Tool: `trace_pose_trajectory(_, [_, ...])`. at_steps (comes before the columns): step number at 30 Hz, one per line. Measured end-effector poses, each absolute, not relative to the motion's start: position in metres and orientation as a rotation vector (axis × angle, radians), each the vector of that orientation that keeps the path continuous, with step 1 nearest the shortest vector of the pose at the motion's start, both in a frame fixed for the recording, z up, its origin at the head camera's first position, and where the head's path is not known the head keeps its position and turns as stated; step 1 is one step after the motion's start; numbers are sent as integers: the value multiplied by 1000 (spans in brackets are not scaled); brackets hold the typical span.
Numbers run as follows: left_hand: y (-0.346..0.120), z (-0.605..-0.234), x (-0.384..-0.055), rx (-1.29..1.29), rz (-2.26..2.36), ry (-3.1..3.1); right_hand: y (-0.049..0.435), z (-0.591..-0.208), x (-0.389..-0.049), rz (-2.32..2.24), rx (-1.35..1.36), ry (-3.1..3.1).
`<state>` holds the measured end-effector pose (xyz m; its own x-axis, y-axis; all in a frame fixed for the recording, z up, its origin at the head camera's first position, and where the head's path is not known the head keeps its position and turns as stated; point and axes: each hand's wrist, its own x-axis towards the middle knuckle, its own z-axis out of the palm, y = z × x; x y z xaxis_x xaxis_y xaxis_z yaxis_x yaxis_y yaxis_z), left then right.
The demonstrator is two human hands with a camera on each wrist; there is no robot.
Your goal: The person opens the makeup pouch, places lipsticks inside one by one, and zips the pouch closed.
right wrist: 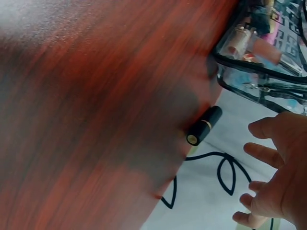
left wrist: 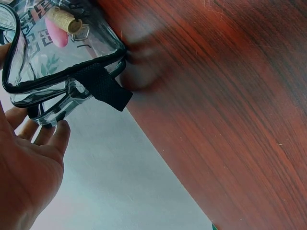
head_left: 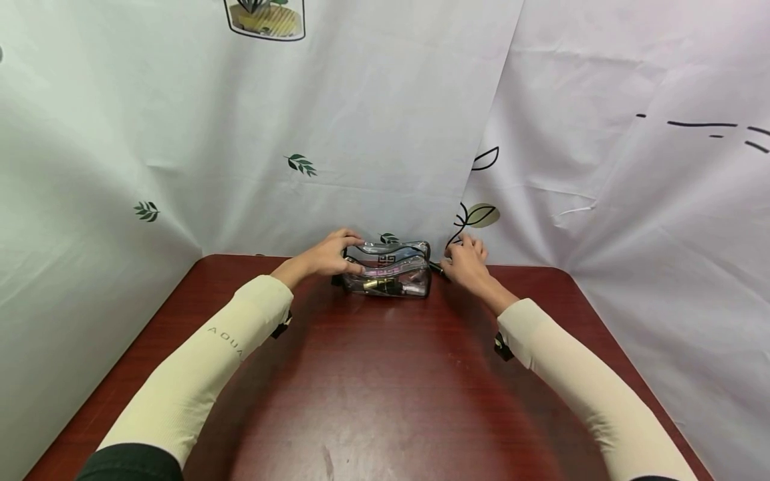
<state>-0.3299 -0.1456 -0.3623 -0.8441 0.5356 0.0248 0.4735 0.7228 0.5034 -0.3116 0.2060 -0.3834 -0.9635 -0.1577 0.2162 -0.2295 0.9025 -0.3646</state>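
A clear cosmetic bag (head_left: 394,272) with black piping stands at the back of the table. Gold, pink and dark make-up items show through its plastic. My left hand (head_left: 327,256) holds the bag's left end, thumb on the front side and fingers behind. In the left wrist view a black fabric tab (left wrist: 104,86) sticks out at that end. A black lipstick tube (right wrist: 204,126) with a gold band lies by the back edge, just right of the bag. My right hand (head_left: 468,265) hovers beside the tube, fingers spread and loosely bent, nothing in them.
The dark red wooden table (head_left: 385,381) reaches back to a white cloth (head_left: 373,120) printed with leaves and black lines. Its rounded back corners lie left and right of the hands.
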Motion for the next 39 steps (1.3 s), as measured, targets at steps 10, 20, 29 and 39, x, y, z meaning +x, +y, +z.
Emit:
trace_pose_trajectory(10, [-145,-362,-329,815,781,2794,203,-390,-308,498,250,-2933])
trace_pose_trajectory(20, [-145,-362,-328,842,761,2806,205,-402,-312,476,179,-3014])
trace_pose_trajectory(29, [-146,-362,-326,819,777,2792,208,-408,-316,454,136,-3047])
trace_pose_trajectory(39, [-146,-361,-327,811,797,2788,210,-414,-320,427,117,-3058])
